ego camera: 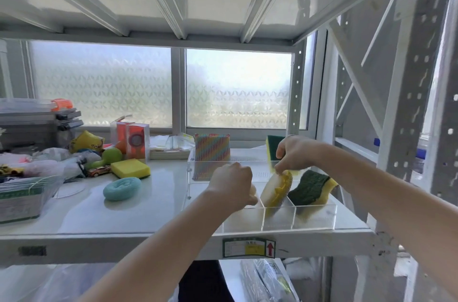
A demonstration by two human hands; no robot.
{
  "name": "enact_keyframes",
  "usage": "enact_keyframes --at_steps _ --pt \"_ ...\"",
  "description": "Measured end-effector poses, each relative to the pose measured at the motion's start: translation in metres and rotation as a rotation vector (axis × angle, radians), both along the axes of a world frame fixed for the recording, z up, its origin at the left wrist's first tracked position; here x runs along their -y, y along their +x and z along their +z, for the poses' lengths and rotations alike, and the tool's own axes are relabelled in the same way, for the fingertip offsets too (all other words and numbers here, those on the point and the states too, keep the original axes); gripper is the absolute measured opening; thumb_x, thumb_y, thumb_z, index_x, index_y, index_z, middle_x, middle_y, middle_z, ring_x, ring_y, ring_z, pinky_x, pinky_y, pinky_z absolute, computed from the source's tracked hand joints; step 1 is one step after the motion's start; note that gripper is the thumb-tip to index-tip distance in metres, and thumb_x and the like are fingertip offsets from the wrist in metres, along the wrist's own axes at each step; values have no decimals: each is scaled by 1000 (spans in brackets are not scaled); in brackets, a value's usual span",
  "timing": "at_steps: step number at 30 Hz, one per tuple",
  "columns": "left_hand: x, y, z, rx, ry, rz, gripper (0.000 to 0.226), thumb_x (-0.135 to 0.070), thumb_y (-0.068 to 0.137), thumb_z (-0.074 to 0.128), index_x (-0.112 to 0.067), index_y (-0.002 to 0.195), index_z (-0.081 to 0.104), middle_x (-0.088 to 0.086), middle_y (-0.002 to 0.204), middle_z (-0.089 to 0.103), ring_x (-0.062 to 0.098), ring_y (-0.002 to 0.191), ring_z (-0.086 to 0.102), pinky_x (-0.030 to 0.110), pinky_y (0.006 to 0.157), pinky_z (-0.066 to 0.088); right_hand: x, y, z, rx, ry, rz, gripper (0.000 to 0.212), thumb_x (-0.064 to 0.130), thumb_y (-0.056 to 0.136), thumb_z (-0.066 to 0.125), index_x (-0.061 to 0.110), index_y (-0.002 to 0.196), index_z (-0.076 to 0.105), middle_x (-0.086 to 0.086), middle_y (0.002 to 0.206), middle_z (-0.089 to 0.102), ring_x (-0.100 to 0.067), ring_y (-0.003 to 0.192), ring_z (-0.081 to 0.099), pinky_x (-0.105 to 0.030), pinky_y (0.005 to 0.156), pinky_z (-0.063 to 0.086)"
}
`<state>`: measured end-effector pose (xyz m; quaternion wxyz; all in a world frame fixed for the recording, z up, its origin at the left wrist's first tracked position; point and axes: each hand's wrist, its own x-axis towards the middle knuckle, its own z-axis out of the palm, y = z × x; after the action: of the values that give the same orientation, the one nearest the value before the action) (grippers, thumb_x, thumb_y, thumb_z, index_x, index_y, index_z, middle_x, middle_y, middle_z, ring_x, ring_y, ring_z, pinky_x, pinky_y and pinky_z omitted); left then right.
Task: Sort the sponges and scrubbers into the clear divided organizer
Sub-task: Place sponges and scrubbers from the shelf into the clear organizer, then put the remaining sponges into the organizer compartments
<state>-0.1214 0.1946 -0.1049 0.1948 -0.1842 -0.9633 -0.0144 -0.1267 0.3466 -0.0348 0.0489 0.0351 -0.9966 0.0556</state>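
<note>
While the right hand (296,153) pinches the top edge of a round yellow scrubber (276,190), that scrubber stands tilted in the middle front compartment of the clear divided organizer (314,222) on the white shelf (161,207). The left hand (233,184) is curled just beside it over the left front compartment; whether it holds anything I cannot tell. A green-and-yellow sponge (311,190) leans in the right front compartment. Farther back in the organizer stand a striped rainbow scrubber (212,153) and another green-backed sponge (272,150). Left of the organizer lie a teal round scrubber (121,189) and a yellow sponge (130,168).
</note>
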Motion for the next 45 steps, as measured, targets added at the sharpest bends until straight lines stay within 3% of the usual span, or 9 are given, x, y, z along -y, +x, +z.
enact_keyframes --at_steps 3,5,10,14,21,24,30,39,45 --pt "10 -5 0 218 156 -21 51 -48 70 72 -3 94 67 11 96 69 27 81 65 39 75 57 0 2 0 -1 -1 11 44 35 76 69 12 114 66 -4 115 66 -21 106 62 -34 93 52" --pt "24 -3 5 292 276 -68 45 -46 73 72 -8 97 68 12 104 71 26 79 67 39 80 57 1 3 1 -5 -15 15 43 33 78 69 11 115 65 -5 116 65 -21 107 62 -32 91 51" --pt "97 2 19 168 513 0 35 -28 80 64 -11 111 67 6 103 73 17 80 66 27 77 52 12 -1 9 -19 -79 51 44 30 81 68 9 119 61 -4 108 61 -19 94 57 -23 71 48" --pt "177 -3 14 99 502 221 38 -27 81 64 -14 116 64 5 107 70 17 91 61 25 82 45 49 -8 19 -48 -111 117 45 30 79 70 4 116 64 -14 118 64 -28 109 60 -38 94 49" --pt "256 -15 -18 162 434 468 72 -45 79 65 -14 138 39 11 139 49 26 126 46 31 98 37 180 -40 31 -120 -174 350 37 30 75 72 8 103 61 -5 95 60 -23 90 56 -29 72 48" --pt "263 -29 -42 208 495 463 89 -55 72 67 -9 140 32 14 139 47 28 126 45 34 103 38 246 -63 19 -96 -129 409 40 34 79 68 5 107 62 -4 90 55 -21 86 53 -25 65 44" --pt "264 -49 -65 179 568 420 94 -65 62 65 -9 132 34 9 124 56 27 113 53 40 95 45 328 -121 -30 20 -132 361 53 39 76 71 11 118 58 -7 113 60 -25 104 57 -30 83 46" --pt "270 -50 -73 134 531 378 71 -57 68 63 -20 125 42 2 117 48 21 117 45 30 97 40 374 -165 -76 164 -13 284 69 51 82 60 7 133 48 -11 129 54 -30 118 53 -37 91 45" --pt "267 -45 -68 201 540 448 71 -62 67 61 -23 124 45 3 115 41 23 116 48 31 97 41 376 -165 -80 147 26 299 62 40 82 64 4 131 48 -11 110 53 -28 101 53 -34 79 44"
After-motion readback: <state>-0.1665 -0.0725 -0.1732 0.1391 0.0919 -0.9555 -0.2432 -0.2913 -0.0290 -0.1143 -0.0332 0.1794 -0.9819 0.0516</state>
